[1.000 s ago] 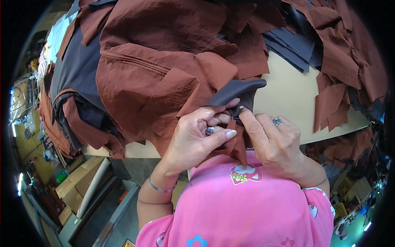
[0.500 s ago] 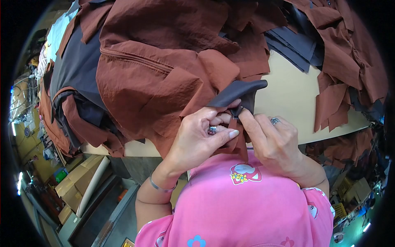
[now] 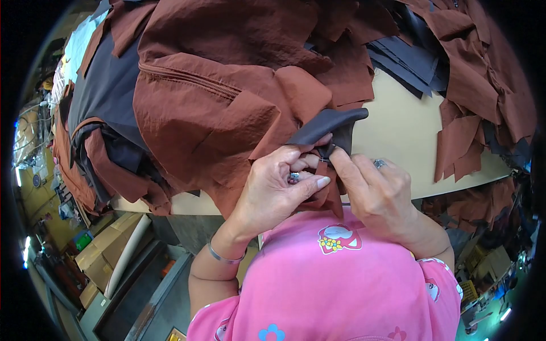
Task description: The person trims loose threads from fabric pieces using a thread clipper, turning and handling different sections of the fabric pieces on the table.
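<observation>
Head camera view: your left hand (image 3: 273, 182) closes in a narrow grip on the brown strip (image 3: 329, 196), its thumb lying toward the cloth, apparently to brace the work. Your right hand (image 3: 375, 184) bends in from the other side, index fingertip at the dark flap (image 3: 327, 128); its thumb is hidden, so whether it pinches cannot be told. The flap lies folded above your fingers, perhaps so the small edge between them stays exposed. The work sits at the table's (image 3: 398, 125) near edge, close to your pink shirt (image 3: 341, 284), probably for close sight. Beside it, brown zippered fabric (image 3: 199, 119) spreads across the tabletop, its bulk seemingly resting there to spare your hands the weight.
</observation>
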A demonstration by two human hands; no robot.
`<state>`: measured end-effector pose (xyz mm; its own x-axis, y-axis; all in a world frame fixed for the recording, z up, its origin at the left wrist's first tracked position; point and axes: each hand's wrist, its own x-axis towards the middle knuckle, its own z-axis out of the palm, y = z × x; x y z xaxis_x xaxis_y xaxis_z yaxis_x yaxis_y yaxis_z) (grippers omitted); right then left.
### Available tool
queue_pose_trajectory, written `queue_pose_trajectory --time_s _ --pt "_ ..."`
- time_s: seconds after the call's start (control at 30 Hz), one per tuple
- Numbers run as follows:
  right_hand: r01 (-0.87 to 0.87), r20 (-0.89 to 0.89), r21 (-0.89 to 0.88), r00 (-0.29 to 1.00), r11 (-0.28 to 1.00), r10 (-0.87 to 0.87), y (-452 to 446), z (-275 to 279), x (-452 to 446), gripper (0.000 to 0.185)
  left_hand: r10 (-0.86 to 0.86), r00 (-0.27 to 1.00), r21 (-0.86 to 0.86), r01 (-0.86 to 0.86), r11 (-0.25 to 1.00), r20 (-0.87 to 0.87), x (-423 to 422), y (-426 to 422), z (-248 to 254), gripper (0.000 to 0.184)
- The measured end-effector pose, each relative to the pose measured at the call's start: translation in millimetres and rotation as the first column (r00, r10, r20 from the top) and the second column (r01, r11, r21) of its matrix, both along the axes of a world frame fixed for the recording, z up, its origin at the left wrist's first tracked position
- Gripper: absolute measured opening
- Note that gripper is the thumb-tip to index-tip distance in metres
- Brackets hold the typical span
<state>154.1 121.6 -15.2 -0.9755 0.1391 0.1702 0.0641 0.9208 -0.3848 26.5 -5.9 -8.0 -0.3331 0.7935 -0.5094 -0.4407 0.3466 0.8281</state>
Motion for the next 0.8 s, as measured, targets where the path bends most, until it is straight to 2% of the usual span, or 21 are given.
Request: queue_pose_trajectory --time_s 0.03,0.13,0.23,0.33,0.37,0.43,0.5,0.57,0.6,0.67,0.7,0.73,0.77,0.8 --pt "-0.004 0.008 -0.023 1.000 1.000 0.004 1 0 0 0.036 -0.006 1.000 -0.005 0.006 1.000 -0.009 0 -1 -1 0.046" --pt "0.053 -0.030 -0.320 0.997 0.946 -0.066 2 -8 0 0.036 -0.003 0.998 0.039 0.006 0.999 -0.067 1 -1 3 0.045" --pt "0.082 -0.073 -0.501 0.988 0.862 -0.137 3 -10 -3 0.038 0.065 0.915 0.117 -0.019 0.993 -0.399 8 1 -5 0.041" --pt "0.092 -0.022 -0.589 0.991 0.803 -0.130 7 -6 -1 0.031 0.028 0.977 -0.020 -0.033 0.999 -0.213 4 -2 5 0.039" --pt "0.084 -0.057 -0.593 0.988 0.801 -0.146 8 -8 -1 0.033 0.086 0.978 0.062 -0.076 0.995 -0.188 4 -2 5 0.038" --pt "0.065 -0.129 -0.600 0.976 0.798 -0.176 10 -13 -1 0.036 0.046 0.994 0.025 -0.044 0.999 -0.097 -1 -7 5 0.037" --pt "0.113 -0.075 -0.664 0.973 0.739 -0.216 11 -8 1 0.035 0.047 0.994 0.041 -0.043 0.998 -0.101 -3 -10 2 0.038" --pt "0.138 -0.018 -0.727 0.975 0.672 -0.220 16 -3 3 0.039 0.092 0.975 0.113 -0.071 0.991 -0.200 0 -9 -6 0.042" --pt "0.153 -0.017 -0.740 0.969 0.655 -0.246 17 -3 4 0.040 0.099 0.899 0.100 -0.062 0.993 -0.426 1 -10 -11 0.044" --pt "0.162 -0.032 -0.761 0.958 0.629 -0.286 18 -6 3 0.044 0.106 0.588 0.080 -0.071 0.994 -0.802 1 -9 -17 0.048" --pt "0.131 -0.062 -0.806 0.951 0.577 -0.302 17 -10 -1 0.056 0.134 0.565 0.102 -0.089 0.991 -0.814 1 -4 -9 0.056" --pt "0.095 -0.092 -0.846 0.943 0.524 -0.320 16 -14 -5 0.068 0.197 0.553 0.144 -0.138 0.980 -0.809 7 1 -5 0.055" --pt "0.085 -0.073 -0.902 0.936 0.424 -0.344 11 -12 -13 0.074 0.204 0.457 0.210 -0.039 0.977 -0.865 9 3 -7 0.053" --pt "0.054 -0.090 -0.923 0.933 0.382 -0.348 8 -16 -18 0.069 0.219 0.356 0.259 0.067 0.964 -0.908 10 4 -8 0.052"
